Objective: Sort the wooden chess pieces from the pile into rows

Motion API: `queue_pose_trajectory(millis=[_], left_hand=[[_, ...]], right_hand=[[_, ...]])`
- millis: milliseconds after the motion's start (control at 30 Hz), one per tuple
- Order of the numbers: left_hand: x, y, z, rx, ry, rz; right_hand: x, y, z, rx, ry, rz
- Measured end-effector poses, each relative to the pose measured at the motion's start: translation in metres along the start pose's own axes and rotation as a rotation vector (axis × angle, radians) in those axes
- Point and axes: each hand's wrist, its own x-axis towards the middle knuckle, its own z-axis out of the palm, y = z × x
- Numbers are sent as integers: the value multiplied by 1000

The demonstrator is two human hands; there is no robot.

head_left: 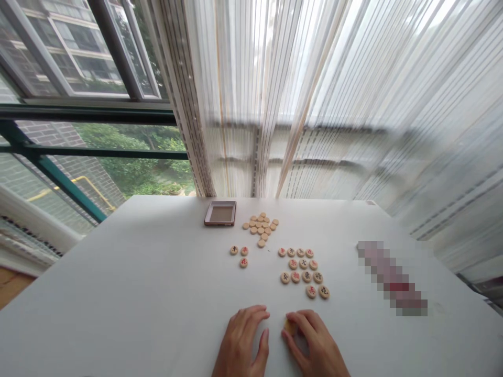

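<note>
My right hand (314,340), near the front of the white table, grips a round wooden xiangqi piece (290,328) between thumb and fingers. To its left, my left hand (245,337) rests with thumb and fingers apart and nothing between them. Just beyond my right hand lie face-up pieces in short rows, among them a red-marked piece (310,291) and a black-marked piece (324,291). Farther left sits a small group of three face-up pieces, one of them a red-marked piece (244,263). Behind these, several pieces with blank sides up form a loose cluster (260,230).
An open shallow box (207,215) stands at the table's far edge, left of the cluster. A pixelated long object (393,280) lies on the right of the white table (137,293). Sheer striped curtains (251,104) hang behind, beside a window at left.
</note>
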Motion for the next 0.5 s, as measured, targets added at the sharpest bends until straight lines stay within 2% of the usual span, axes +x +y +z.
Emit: queue_pose_trajectory(millis=[100, 300, 400, 500], left_hand=[[3, 5, -1, -88, -37, -22], [18, 16, -5, -337, -107, -130], [25, 14, -9, -367, -113, -157], [28, 9, -10, -383, -117, -191]], right_hand=[[10, -9, -3, 144, -38, 76], [33, -33, -7, 617, -228, 358], [39, -35, -2, 762, -231, 421], [42, -34, 0, 800, -203, 454]])
